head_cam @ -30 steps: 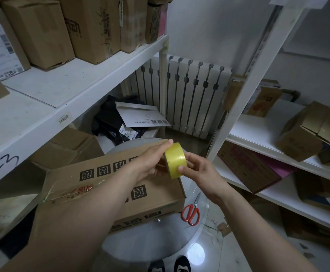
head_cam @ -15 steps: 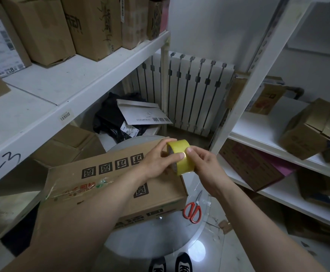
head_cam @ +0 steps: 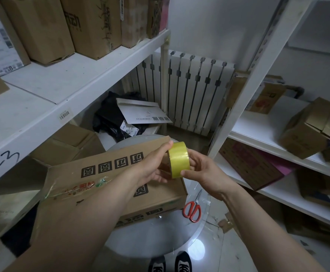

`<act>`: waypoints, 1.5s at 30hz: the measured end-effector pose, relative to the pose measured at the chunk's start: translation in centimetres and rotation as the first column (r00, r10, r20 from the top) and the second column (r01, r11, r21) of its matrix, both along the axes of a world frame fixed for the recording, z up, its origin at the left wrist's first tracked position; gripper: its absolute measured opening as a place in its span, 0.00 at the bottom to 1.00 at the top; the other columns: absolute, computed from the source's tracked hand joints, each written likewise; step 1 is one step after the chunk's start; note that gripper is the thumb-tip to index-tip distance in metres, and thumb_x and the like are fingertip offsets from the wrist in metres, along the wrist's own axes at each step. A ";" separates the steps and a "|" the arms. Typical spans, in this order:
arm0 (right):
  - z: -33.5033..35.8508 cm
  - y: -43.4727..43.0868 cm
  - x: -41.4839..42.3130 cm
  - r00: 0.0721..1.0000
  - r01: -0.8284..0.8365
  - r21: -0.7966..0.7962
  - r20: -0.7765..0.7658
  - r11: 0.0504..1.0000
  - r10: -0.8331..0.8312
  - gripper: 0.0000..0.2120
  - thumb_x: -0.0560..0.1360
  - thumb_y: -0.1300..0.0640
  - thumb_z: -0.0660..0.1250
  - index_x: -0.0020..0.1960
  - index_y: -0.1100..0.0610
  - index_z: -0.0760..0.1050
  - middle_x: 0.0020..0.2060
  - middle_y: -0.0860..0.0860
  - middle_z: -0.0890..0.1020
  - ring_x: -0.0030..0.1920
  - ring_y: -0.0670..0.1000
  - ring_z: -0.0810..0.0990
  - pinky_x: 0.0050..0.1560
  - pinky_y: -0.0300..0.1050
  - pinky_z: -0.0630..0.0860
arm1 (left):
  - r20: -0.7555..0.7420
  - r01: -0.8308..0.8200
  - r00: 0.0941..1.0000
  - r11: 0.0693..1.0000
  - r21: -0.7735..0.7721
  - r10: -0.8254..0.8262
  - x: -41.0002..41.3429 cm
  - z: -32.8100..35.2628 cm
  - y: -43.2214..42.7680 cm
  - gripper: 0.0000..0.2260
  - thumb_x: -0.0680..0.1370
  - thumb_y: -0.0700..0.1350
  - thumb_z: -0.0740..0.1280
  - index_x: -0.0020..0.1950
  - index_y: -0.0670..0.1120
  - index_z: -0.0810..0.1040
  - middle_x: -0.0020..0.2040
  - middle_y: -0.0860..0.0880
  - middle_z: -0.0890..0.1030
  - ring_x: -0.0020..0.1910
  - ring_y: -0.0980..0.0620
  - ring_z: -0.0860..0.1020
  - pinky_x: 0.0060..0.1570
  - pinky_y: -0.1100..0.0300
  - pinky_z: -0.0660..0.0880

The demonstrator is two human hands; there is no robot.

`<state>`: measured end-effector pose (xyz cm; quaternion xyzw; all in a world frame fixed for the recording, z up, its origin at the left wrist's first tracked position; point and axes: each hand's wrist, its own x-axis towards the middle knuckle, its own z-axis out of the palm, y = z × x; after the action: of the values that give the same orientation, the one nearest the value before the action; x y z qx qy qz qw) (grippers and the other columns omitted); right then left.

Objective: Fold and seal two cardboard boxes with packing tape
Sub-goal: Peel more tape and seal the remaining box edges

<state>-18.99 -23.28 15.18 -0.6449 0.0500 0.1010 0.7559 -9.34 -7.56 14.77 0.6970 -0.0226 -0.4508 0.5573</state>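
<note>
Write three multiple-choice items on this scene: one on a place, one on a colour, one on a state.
1. Where do the scissors lie? A: on a shelf. B: on the table, right of the box. C: inside the box.
2. The tape roll is: A: yellow. B: blue. C: white.
3. The tape roll is: A: gripped by left hand and right hand. B: lying on the box. C: on the floor.
Answers: B, they rest on the table by the box's corner; A, its band is yellow; A, both hands' fingers curl round it.
</note>
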 end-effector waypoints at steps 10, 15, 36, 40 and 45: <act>-0.6 1.3 0.0 0.977 0.213 -0.117 0.030 0.970 -0.211 0.08 0.76 0.57 0.69 0.55 0.56 0.79 0.46 0.52 0.85 0.49 0.50 0.83 0.54 0.47 0.78 | -0.036 -0.011 0.999 1.000 0.021 0.012 -0.1 0.3 0.1 0.29 0.77 0.69 0.55 0.60 0.47 0.77 0.50 0.35 0.84 0.44 0.40 0.83 0.37 0.58 0.75; -0.5 1.8 0.6 0.939 0.339 -0.153 0.004 0.928 -0.343 0.18 0.71 0.44 0.71 0.44 0.59 0.79 0.38 0.53 0.79 0.41 0.51 0.77 0.46 0.47 0.74 | 0.050 0.005 0.999 1.000 0.018 -0.006 -0.5 0.6 -0.2 0.20 0.78 0.68 0.56 0.61 0.57 0.72 0.54 0.38 0.82 0.45 0.39 0.84 0.41 0.55 0.76; -1.2 1.5 -0.4 0.991 0.135 -0.110 0.028 0.985 -0.133 0.09 0.74 0.57 0.71 0.53 0.58 0.80 0.49 0.56 0.85 0.54 0.55 0.82 0.59 0.48 0.78 | -0.224 0.006 0.975 0.999 0.033 0.001 0.3 0.6 1.1 0.39 0.71 0.77 0.50 0.66 0.50 0.72 0.53 0.39 0.84 0.45 0.43 0.85 0.39 0.56 0.79; -0.8 1.9 -0.2 0.986 0.166 -0.077 0.026 0.983 -0.165 0.08 0.74 0.58 0.70 0.53 0.58 0.80 0.45 0.52 0.86 0.48 0.50 0.83 0.51 0.42 0.80 | -0.140 0.063 0.988 0.997 -0.054 -0.070 0.0 0.7 1.6 0.37 0.66 0.73 0.64 0.68 0.53 0.70 0.61 0.40 0.80 0.54 0.41 0.82 0.43 0.48 0.81; -0.5 2.0 -0.4 0.997 0.072 -0.010 0.022 0.997 -0.072 0.13 0.75 0.68 0.68 0.59 0.59 0.77 0.48 0.51 0.86 0.51 0.49 0.83 0.51 0.39 0.78 | -0.068 0.018 0.998 1.000 0.001 -0.018 -0.1 0.8 1.6 0.32 0.70 0.69 0.64 0.67 0.52 0.71 0.58 0.41 0.80 0.52 0.42 0.83 0.39 0.54 0.80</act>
<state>-19.42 -21.24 14.66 -0.6477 0.0654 0.0664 0.7562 -9.40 -5.97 15.55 0.6814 -0.0097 -0.4791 0.5532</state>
